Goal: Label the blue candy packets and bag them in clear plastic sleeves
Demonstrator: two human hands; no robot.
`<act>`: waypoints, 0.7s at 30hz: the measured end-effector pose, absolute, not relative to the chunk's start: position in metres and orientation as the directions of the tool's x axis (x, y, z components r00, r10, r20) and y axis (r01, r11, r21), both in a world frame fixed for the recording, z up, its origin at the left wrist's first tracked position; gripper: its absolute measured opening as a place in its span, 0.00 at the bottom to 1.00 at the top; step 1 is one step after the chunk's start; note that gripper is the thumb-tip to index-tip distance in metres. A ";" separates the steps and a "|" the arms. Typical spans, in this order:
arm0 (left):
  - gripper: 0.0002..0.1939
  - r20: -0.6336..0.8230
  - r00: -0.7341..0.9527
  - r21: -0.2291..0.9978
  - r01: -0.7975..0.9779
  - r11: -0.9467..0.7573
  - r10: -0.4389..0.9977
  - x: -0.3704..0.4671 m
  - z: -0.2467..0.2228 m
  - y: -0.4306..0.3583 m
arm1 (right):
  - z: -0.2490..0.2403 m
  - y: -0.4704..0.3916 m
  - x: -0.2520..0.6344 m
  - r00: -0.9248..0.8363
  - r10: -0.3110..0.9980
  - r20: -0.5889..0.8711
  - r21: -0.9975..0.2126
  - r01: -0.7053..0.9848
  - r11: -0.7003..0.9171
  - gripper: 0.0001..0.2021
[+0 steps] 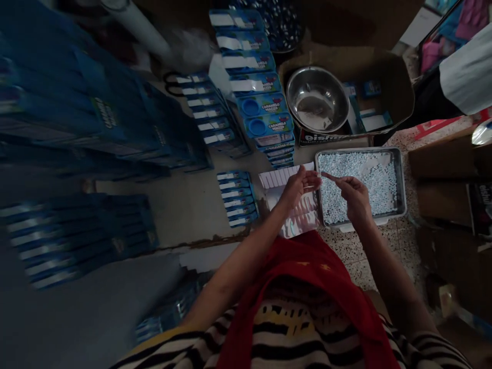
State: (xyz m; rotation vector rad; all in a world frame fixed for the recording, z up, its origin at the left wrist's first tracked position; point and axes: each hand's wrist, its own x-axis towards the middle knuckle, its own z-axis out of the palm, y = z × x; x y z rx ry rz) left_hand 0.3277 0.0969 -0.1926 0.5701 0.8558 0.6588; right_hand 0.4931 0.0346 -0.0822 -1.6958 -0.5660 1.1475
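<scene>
Head view: a thin stick [330, 177] is gripped in the fingers of the right hand [355, 193], its tip pointed toward the left hand [301, 185]. The left hand is held with fingers loosely extended; whether anything is held there cannot be told. Stick located above the left edge of a metal tray [402, 179], which is spread with pale pellets [357, 202]. Shiny plastic [300, 220] is seen below the left hand. Blue boxes [236, 201] are lined up farther left.
</scene>
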 end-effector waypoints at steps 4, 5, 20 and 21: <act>0.35 -0.437 0.493 0.674 -0.374 0.637 0.752 0.333 -0.165 0.099 | -0.071 0.039 0.495 0.404 0.803 -0.437 -0.899 -0.167 -0.405 0.17; 0.35 -0.442 0.484 0.677 -0.372 0.634 0.755 0.336 -0.161 0.100 | -0.068 0.040 0.495 0.401 0.804 -0.439 -0.898 -0.164 -0.409 0.17; 0.18 -0.372 0.194 0.858 -0.300 0.416 0.908 0.312 -0.072 0.095 | -0.028 0.052 0.474 0.559 0.756 -0.341 -0.931 -0.091 -0.352 0.17; 0.17 -0.340 0.130 0.889 -0.279 0.363 0.932 0.303 -0.059 0.095 | -0.021 0.060 0.465 0.552 0.776 -0.304 -0.945 -0.068 -0.321 0.16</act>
